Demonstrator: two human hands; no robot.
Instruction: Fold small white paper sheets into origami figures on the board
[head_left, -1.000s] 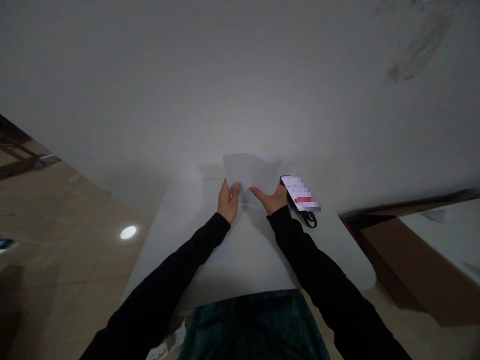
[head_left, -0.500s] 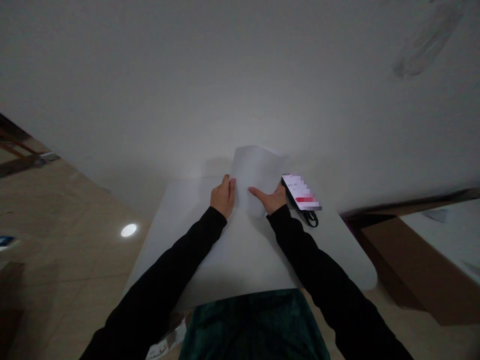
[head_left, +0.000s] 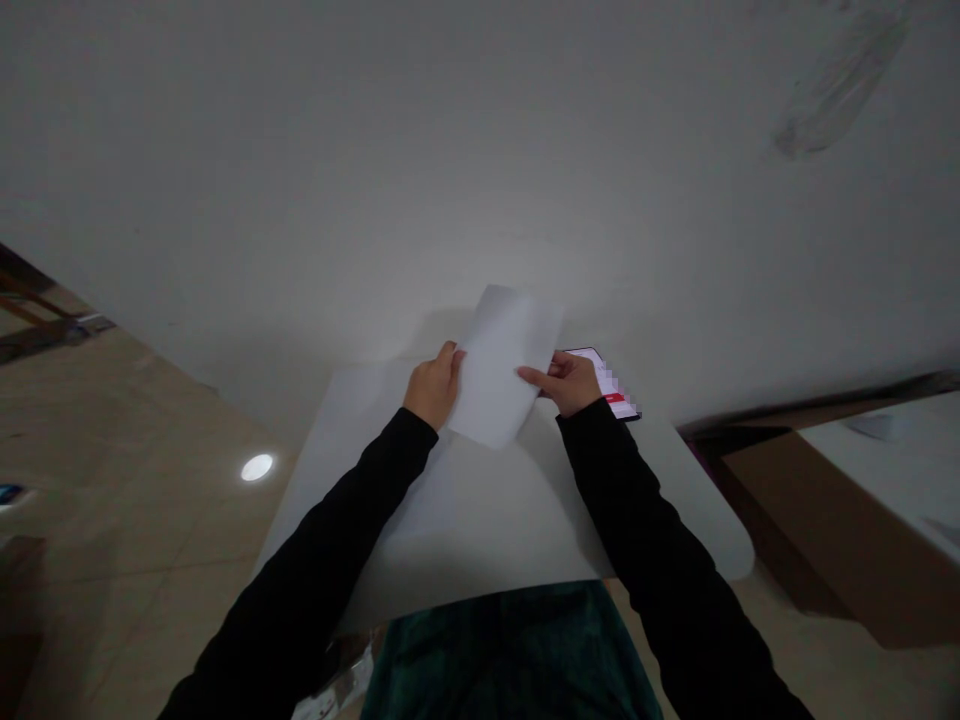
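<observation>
One white sheet (head_left: 497,375) is clamped by left hand (head_left: 435,386) and right hand (head_left: 571,384) (phone (head_left: 613,387) partly behind the latter).

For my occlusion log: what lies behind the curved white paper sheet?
Around the curved white paper sheet, the grey wall and white round-cornered table show; whatever the sheet covers cannot be seen.

Grey wall (head_left: 480,150) (dim), beige floor (head_left: 157,500).

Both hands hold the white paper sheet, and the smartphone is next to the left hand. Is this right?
Not quite: the smartphone is next to the right hand, as the head view shows. That hand and the left hand both hold the white paper sheet.
</observation>
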